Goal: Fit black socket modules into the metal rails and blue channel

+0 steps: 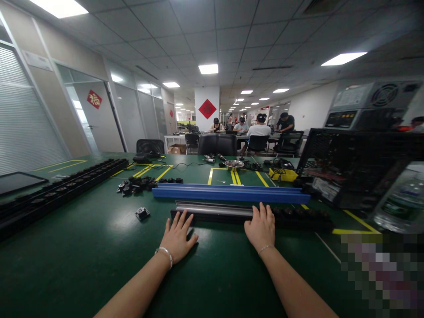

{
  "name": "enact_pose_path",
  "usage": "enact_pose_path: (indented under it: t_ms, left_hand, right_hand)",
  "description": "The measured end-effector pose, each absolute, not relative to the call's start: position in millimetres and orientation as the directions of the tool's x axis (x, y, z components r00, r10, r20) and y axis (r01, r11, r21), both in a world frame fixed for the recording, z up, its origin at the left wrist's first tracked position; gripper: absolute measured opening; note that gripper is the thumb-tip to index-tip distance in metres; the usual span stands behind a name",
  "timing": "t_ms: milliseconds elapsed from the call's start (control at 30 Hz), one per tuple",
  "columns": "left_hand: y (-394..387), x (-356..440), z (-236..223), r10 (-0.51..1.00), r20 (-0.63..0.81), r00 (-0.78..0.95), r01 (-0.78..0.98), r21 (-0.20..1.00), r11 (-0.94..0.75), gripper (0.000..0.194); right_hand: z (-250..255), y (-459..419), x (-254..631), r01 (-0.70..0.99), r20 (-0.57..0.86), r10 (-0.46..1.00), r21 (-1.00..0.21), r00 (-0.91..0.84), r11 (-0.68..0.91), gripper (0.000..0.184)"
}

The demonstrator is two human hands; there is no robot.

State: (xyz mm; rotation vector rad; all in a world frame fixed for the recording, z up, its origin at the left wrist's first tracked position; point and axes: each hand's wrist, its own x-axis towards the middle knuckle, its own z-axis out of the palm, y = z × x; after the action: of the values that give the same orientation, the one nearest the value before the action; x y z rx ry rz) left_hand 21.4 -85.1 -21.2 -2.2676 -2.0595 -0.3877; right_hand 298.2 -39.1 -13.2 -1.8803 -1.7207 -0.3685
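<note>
A long black rail (215, 211) lies across the green table in front of me, its left stretch bare and grey inside. Dark round parts (303, 214) sit in a row along its right stretch. My left hand (178, 238) lies flat with spread fingers, the fingertips at the rail's left end. Farther right, my right hand (260, 227) rests with its fingers stretched out over the rail's near edge. Just behind it lies a blue channel (228, 193), parallel to the rail. One small black-and-silver part (142, 213) sits apart on the table, left of my left hand.
A heap of small black parts (135, 185) lies at the blue channel's left. Another long rail filled with parts (66, 190) runs along the left. Behind are a metal bowl (234, 164) and a yellow box (282, 175). An open computer case (357, 168) and a water bottle (402, 205) stand right.
</note>
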Motion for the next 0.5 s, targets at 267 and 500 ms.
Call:
enact_pose_path:
  t_ms: [267,500]
  left_hand:
    - [-84.3,20.0,-22.0,0.973,0.215,0.086,0.982,0.148,-0.12,0.063]
    - [-82.6,18.5,-20.5,0.966,0.244,0.09,0.981,0.146,-0.129,0.06]
  right_hand:
    - [-16.5,-39.2,299.3,0.985,0.571,0.813,-0.171,0.117,-0.022,0.046]
    - [-14.6,-39.6,299.7,0.987,0.549,0.832,-0.158,0.076,0.014,0.045]
